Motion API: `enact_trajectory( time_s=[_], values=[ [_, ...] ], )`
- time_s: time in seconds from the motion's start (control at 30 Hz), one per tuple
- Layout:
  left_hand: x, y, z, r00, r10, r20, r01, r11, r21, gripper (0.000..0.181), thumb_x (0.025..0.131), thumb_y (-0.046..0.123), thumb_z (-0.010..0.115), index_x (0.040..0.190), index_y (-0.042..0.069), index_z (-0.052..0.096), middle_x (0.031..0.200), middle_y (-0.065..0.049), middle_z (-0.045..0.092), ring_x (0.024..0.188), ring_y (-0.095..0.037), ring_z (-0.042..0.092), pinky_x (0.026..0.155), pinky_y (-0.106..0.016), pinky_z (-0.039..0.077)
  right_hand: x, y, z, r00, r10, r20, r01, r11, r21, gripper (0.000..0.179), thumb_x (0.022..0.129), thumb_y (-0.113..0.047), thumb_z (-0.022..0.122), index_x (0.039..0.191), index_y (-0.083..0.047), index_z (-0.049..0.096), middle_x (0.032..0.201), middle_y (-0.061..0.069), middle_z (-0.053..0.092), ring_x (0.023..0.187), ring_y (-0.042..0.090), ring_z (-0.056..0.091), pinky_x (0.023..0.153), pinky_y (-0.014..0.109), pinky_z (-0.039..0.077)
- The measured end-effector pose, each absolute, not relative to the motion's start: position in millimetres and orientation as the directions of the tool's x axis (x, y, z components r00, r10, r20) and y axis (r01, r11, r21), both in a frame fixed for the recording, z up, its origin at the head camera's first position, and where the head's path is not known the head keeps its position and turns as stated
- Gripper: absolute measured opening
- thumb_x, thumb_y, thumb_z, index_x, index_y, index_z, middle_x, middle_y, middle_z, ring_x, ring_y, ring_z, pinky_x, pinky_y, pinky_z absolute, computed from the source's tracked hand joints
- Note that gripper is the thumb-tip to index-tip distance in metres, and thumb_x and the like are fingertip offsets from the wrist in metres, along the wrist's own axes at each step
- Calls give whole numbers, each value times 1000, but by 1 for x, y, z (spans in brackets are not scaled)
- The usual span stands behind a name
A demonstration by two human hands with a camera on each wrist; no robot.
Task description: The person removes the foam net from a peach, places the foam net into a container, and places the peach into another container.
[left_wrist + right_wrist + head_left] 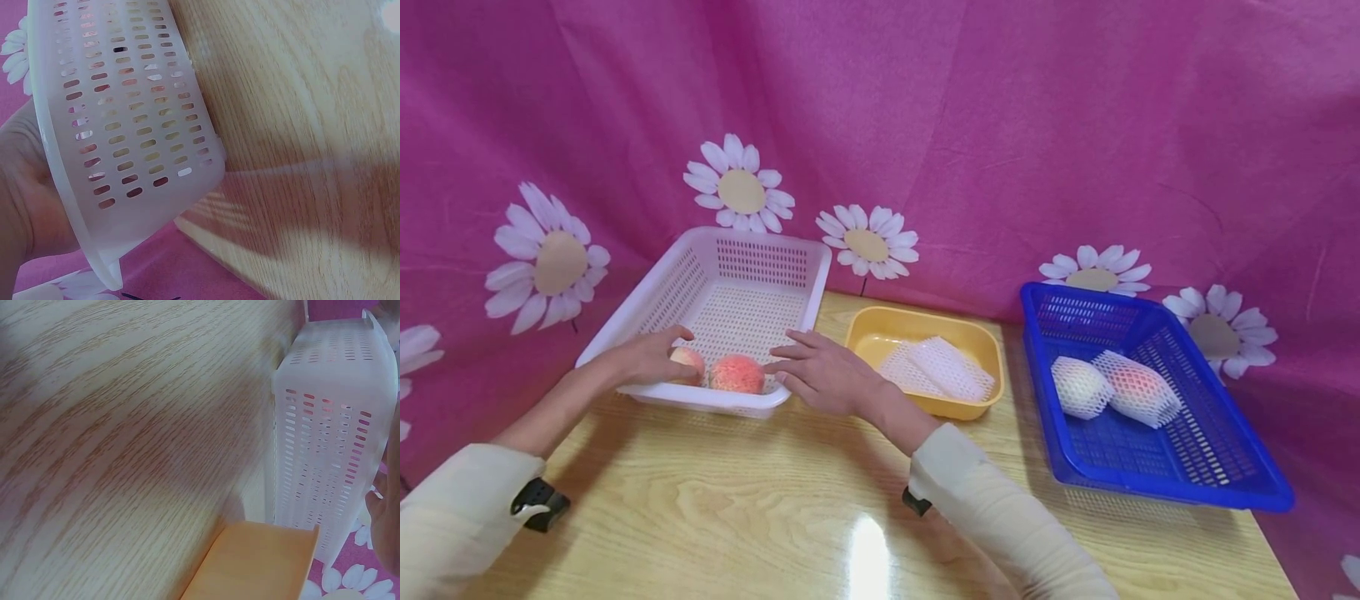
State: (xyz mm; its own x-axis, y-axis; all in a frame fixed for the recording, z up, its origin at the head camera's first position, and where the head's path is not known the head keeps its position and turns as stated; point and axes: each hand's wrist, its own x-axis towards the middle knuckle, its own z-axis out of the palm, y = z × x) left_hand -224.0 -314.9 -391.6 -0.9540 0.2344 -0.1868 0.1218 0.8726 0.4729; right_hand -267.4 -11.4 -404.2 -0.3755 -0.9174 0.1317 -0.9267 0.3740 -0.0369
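Observation:
A white perforated basket stands at the left of the table, with two peaches near its front wall. My left hand reaches over the front left rim and holds the paler peach, index finger on its far side and thumb on its near side. Beside it lies a redder peach. My right hand is over the basket's right front corner, fingers spread and fingertips close to the redder peach. In the left wrist view, the basket wall hides the left fingers.
A yellow tray with white foam net sleeves stands right of the white basket. Farther right is a blue basket holding two netted fruits. A pink flowered cloth hangs behind the wooden table.

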Motion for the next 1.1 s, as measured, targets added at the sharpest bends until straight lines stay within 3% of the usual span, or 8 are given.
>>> enact_trajectory(
  time_s=[0.23,0.57,0.87,1.1],
  values=[
    [-226,-313,-386,-950,225,-218,95,870,484,81,90,39,68,142,-12,34,127,-40,53,117,-53,53,93,-61,47,-268,-11,-403,-385,-914,128,-923,382,-47,41,109,-29,35,140,-20,60,148,2,51,148,25,25,121,35,12],
    [-225,-312,-385,-967,210,-147,117,873,473,80,92,36,64,145,-14,29,127,-44,50,114,-55,54,96,-63,44,-267,-10,-403,-379,-917,121,-925,377,-42,41,109,-29,35,141,-20,60,148,3,51,147,26,26,121,35,12],
    [-226,-309,-385,-975,202,-88,141,879,455,78,94,31,64,144,-18,28,135,-45,41,124,-60,40,102,-67,37,-267,-8,-400,-399,-910,112,-916,402,4,42,108,-31,37,145,-21,55,152,8,45,148,25,24,121,33,9],
    [-225,-304,-381,-985,167,-45,129,883,451,78,95,31,64,145,-17,28,140,-45,36,130,-61,32,105,-69,30,-262,-8,-399,-496,-860,115,-868,493,-56,47,107,-37,39,152,-22,45,158,9,36,148,27,23,121,36,12]
  ],
)
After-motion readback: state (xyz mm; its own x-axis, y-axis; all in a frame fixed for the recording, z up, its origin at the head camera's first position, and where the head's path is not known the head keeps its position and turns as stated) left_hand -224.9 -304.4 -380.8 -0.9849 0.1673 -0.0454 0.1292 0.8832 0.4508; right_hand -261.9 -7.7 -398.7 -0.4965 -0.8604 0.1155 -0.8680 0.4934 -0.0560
